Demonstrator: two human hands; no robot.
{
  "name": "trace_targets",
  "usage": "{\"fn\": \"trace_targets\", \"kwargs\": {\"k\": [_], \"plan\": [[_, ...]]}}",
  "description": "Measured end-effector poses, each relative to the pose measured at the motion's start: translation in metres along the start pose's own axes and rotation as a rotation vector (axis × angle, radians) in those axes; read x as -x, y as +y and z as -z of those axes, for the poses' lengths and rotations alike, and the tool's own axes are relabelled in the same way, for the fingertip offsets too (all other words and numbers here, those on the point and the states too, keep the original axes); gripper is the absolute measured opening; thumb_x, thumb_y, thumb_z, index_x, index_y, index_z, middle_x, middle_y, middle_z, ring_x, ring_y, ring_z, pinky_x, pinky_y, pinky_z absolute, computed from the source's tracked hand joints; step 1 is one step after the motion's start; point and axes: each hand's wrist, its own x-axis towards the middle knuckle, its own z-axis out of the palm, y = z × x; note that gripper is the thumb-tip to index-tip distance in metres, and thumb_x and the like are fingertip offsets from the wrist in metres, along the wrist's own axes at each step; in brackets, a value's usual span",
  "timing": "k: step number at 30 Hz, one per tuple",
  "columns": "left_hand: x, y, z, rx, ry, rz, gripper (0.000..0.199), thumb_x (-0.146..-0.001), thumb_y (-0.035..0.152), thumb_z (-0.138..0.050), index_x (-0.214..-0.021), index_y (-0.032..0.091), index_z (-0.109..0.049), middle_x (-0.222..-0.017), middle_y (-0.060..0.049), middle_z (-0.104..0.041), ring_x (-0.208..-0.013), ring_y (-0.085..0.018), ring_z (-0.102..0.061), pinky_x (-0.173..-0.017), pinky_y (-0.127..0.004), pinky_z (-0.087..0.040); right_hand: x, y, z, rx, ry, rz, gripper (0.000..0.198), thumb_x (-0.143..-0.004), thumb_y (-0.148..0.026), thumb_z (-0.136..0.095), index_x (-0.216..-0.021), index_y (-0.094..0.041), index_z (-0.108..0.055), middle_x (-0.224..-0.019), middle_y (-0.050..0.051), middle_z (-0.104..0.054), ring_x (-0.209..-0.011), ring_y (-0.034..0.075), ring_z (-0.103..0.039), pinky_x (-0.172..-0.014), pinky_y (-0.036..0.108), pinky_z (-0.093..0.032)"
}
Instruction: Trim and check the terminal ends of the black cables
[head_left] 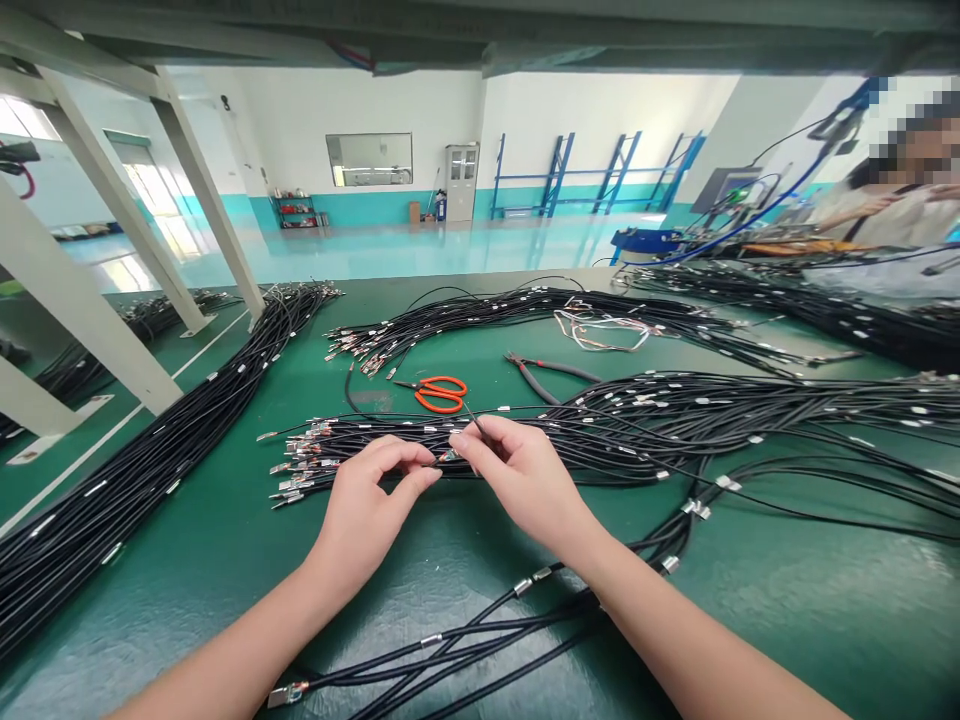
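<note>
My left hand (379, 500) is closed, thumb and forefinger pinching a thin black cable near its stripped end. Fine coloured wires (448, 456) show in the small gap between my hands. My right hand (525, 470) is also closed, its fingertips at the other side of those wires. A slim dark piece (478, 424) sticks up from the right fingers; whether it is a tool or cable I cannot tell. Just behind both hands lies a bundle of black cables (622, 425) with metal-ended tips (311, 450) at the left. Orange-handled scissors (440, 393) rest beyond my hands.
Grey-handled pliers (551, 378) lie behind the near bundle. More cable bundles run along the left (187, 430) and back (480, 310) of the green table (187, 600). Thicker cables (465, 640) cross in front. White frame posts (105, 290) stand left; a person (874, 220) is at far right.
</note>
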Motion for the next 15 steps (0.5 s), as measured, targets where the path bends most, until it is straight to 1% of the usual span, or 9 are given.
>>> {"fn": "trace_targets", "kwargs": {"k": [3, 4, 5, 6, 7, 9, 11, 13, 15], "plan": [[-0.002, 0.001, 0.005, -0.187, 0.107, -0.210, 0.006, -0.074, 0.023, -0.060, -0.072, 0.021, -0.065, -0.073, 0.000, -0.065, -0.074, -0.016, -0.057, -0.077, -0.028, -0.037, 0.004, -0.007, 0.000, -0.018, -0.012, 0.005, 0.028, -0.080, -0.032, -0.047, -0.057, -0.018, -0.043, -0.055, -0.004, -0.039, -0.054, 0.009, -0.036, -0.051, 0.021, -0.032], [-0.004, 0.000, 0.008, -0.216, 0.144, -0.235, 0.007, -0.074, 0.023, -0.059, -0.071, 0.021, -0.065, -0.074, 0.000, -0.065, -0.075, -0.016, -0.057, -0.078, -0.028, -0.036, 0.005, -0.009, 0.001, -0.032, -0.016, 0.002, 0.027, -0.081, -0.032, -0.046, -0.059, -0.017, -0.045, -0.055, -0.003, -0.039, -0.053, 0.009, -0.036, -0.050, 0.021, -0.031], [-0.007, -0.002, 0.012, -0.219, 0.194, -0.222, 0.007, -0.074, 0.024, -0.059, -0.071, 0.021, -0.065, -0.074, 0.000, -0.066, -0.075, -0.016, -0.057, -0.078, -0.028, -0.036, 0.005, -0.010, 0.002, -0.045, -0.014, -0.003, 0.027, -0.082, -0.033, -0.045, -0.060, -0.017, -0.047, -0.055, -0.003, -0.039, -0.053, 0.009, -0.036, -0.049, 0.021, -0.031], [-0.011, -0.005, 0.016, -0.191, 0.257, -0.169, 0.007, -0.073, 0.024, -0.060, -0.071, 0.021, -0.066, -0.075, 0.000, -0.066, -0.074, -0.016, -0.057, -0.076, -0.028, -0.037, 0.005, -0.010, 0.003, -0.052, 0.000, -0.010, 0.026, -0.082, -0.033, -0.044, -0.061, -0.017, -0.047, -0.055, -0.003, -0.039, -0.051, 0.009, -0.035, -0.048, 0.021, -0.030], [-0.015, -0.009, 0.021, -0.122, 0.324, -0.082, 0.006, -0.072, 0.024, -0.061, -0.071, 0.020, -0.065, -0.074, 0.000, -0.066, -0.072, -0.016, -0.057, -0.074, -0.027, -0.038, 0.004, -0.009, 0.004, -0.049, 0.026, -0.019, 0.026, -0.081, -0.034, -0.045, -0.062, -0.017, -0.048, -0.055, -0.003, -0.038, -0.050, 0.009, -0.034, -0.047, 0.021, -0.029], [-0.023, -0.019, 0.028, 0.144, 0.443, 0.145, 0.009, -0.066, 0.025, -0.066, -0.070, 0.018, -0.065, -0.067, 0.000, -0.064, -0.064, -0.014, -0.056, -0.066, -0.025, -0.040, 0.001, -0.005, 0.007, 0.004, 0.095, -0.030, 0.025, -0.081, -0.035, -0.046, -0.063, -0.017, -0.049, -0.055, -0.004, -0.038, -0.049, 0.009, -0.033, -0.046, 0.021, -0.029], [-0.030, -0.028, 0.033, 0.433, 0.513, 0.308, 0.015, -0.060, 0.026, -0.071, -0.067, 0.015, -0.064, -0.059, 0.000, -0.062, -0.057, -0.012, -0.053, -0.060, -0.023, -0.041, -0.003, 0.002, 0.009, 0.104, 0.154, -0.028, 0.023, -0.080, -0.034, -0.047, -0.066, -0.017, -0.051, -0.057, -0.003, -0.041, -0.050, 0.009, -0.036, -0.048, 0.022, -0.031], [-0.035, -0.034, 0.036, 0.593, 0.549, 0.354, 0.019, -0.057, 0.026, -0.073, -0.066, 0.013, -0.064, -0.059, 0.000, -0.061, -0.057, -0.010, -0.053, -0.058, -0.022, -0.041, -0.007, 0.010, 0.009, 0.232, 0.168, 0.010, 0.018, -0.080, -0.032, -0.048, -0.072, -0.017, -0.055, -0.064, -0.001, -0.049, -0.055, 0.011, -0.043, -0.053, 0.023, -0.035], [-0.036, -0.036, 0.036, 0.686, 0.551, 0.344, 0.020, -0.057, 0.026, -0.073, -0.067, 0.012, -0.063, -0.063, -0.001, -0.062, -0.061, -0.010, -0.055, -0.060, -0.021, -0.043, -0.009, 0.018, 0.008, 0.373, 0.137, 0.070, 0.016, -0.080, -0.030, -0.048, -0.081, -0.018, -0.059, -0.075, 0.002, -0.054, -0.063, 0.013, -0.049, -0.058, 0.025, -0.039]]}}
